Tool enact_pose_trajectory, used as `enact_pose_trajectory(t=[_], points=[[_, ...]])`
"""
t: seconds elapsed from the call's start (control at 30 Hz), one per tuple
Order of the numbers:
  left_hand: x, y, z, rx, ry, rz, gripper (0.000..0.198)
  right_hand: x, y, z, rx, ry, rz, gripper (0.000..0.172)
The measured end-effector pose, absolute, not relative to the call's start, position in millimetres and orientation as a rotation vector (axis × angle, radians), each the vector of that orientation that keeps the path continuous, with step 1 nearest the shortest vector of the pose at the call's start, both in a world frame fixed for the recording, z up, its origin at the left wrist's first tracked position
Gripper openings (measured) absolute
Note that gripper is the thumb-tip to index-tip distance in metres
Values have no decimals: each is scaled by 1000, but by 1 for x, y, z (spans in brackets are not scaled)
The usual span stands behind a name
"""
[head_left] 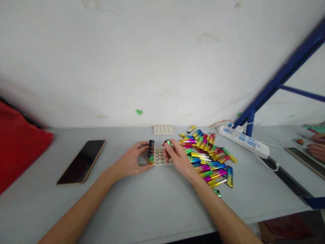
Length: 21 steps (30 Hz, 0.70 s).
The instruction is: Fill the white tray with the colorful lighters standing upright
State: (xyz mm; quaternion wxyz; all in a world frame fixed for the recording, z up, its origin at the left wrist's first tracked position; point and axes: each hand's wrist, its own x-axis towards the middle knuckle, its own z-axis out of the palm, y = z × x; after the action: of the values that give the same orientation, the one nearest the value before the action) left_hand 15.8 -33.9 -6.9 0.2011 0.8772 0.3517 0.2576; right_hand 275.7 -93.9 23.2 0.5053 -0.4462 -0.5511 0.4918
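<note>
A pale tray (159, 157) with rows of round holes lies on the table in front of me. Along its left end stands a row of several upright lighters (151, 152) with black tops. My left hand (132, 158) curves around that end, thumb at the near corner and fingers by the far lighters, steadying the tray. Over the tray's right part, my right hand (177, 156) pinches a green lighter (168, 143); its lower part is hidden by my fingers. Just right of this hand spreads a loose pile of shiny multicoloured lighters (215, 173).
A second pale tray (164, 129) lies by the wall. At left are a dark phone (82, 162) and a red bag (20, 145). A white power strip (243, 139) with cables and a blue metal frame (274, 79) stand right. Another person's hand (317, 147) shows at the far right.
</note>
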Motion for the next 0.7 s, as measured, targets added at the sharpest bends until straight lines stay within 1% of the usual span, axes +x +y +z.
enact_pose_trajectory(t=[0.1, 0.33, 0.57, 0.7], points=[[16, -34, -6, 2459, 974, 718, 61, 274, -97, 20, -1165, -1369, 1134, 63], [16, -33, -7, 2467, 950, 741, 59, 280, -102, 30, -1390, -1458, 743, 65], [14, -35, -3, 2479, 976, 702, 60, 283, -98, 24, -1444, -1435, 596, 47], [14, -35, -3, 2456, 968, 721, 59, 283, -97, 22, -1463, -1452, 580, 47]])
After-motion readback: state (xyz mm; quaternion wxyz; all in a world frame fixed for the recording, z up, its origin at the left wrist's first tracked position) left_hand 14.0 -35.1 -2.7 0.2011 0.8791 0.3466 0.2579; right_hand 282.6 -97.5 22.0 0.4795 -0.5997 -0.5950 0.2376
